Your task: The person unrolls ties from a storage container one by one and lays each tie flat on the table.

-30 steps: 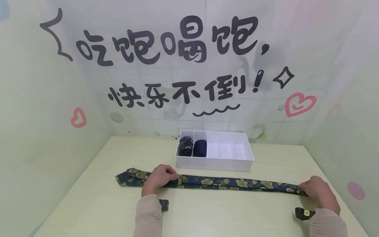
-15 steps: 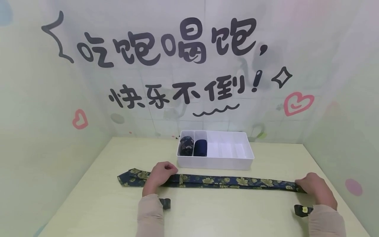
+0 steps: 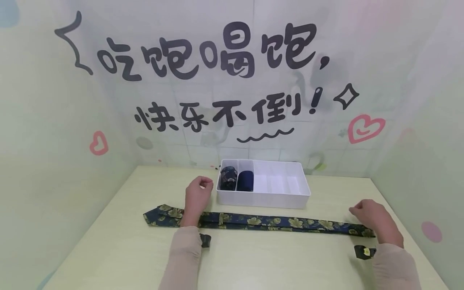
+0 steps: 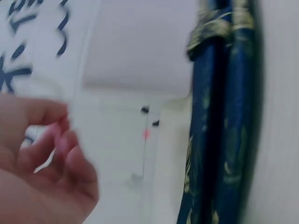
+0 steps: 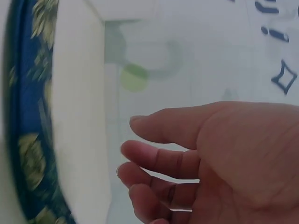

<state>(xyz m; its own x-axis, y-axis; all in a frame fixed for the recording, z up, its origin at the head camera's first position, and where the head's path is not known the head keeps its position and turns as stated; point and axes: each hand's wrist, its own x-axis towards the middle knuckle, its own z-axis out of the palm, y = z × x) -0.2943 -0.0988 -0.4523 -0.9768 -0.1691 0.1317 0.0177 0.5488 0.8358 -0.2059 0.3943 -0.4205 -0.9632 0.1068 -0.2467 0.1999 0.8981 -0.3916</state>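
Note:
A navy necktie with yellow-green flowers (image 3: 268, 222) lies stretched across the table, its wide pointed end at the left and its narrower end at the right. My left hand (image 3: 197, 196) is beyond the tie, left of the white box, its fingers loosely curled and holding nothing. In the left wrist view, the thumb and finger (image 4: 65, 116) meet at the tips. My right hand (image 3: 375, 217) hovers over the tie's right end. Its fingers (image 5: 140, 151) are relaxed, with a gap below the thumb and nothing held, in the right wrist view.
A white divided box (image 3: 264, 199) stands at the back of the table. Its two left compartments hold a dark flowered roll (image 3: 228, 178) and a plain navy roll (image 3: 245, 181). Behind it rises a pale wall with large dark writing (image 3: 237, 52). Small dark straps show by both wrists.
Both hands have come off the tie. The left hand has moved up and away toward the box; the right has lifted and shifted slightly left. The tie stays stretched out.

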